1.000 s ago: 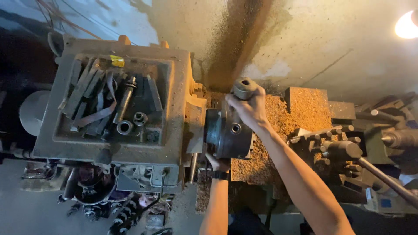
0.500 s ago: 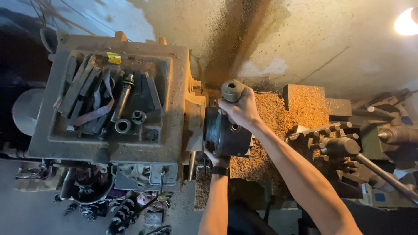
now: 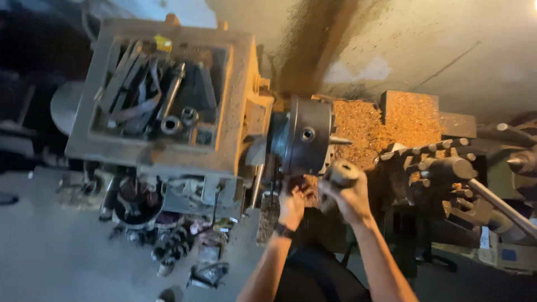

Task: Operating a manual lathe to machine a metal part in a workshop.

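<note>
A recessed tray (image 3: 240, 72) atop the lathe headstock held wrenches, bars and sockets (image 3: 148, 92). Below the chuck (image 3: 305, 142), the right hand (image 3: 349, 198) had its fingers wrapped tight around a short metal cylinder (image 3: 342, 172). The left hand (image 3: 292, 206) was curled beside it; its grip was unclear. Wood-coloured chips (image 3: 363, 126) covered the lathe bed.

Open gap above the shavings (image 3: 363, 126), hemmed by chuck (image 3: 302, 142) and tool post (image 3: 442, 173).
</note>
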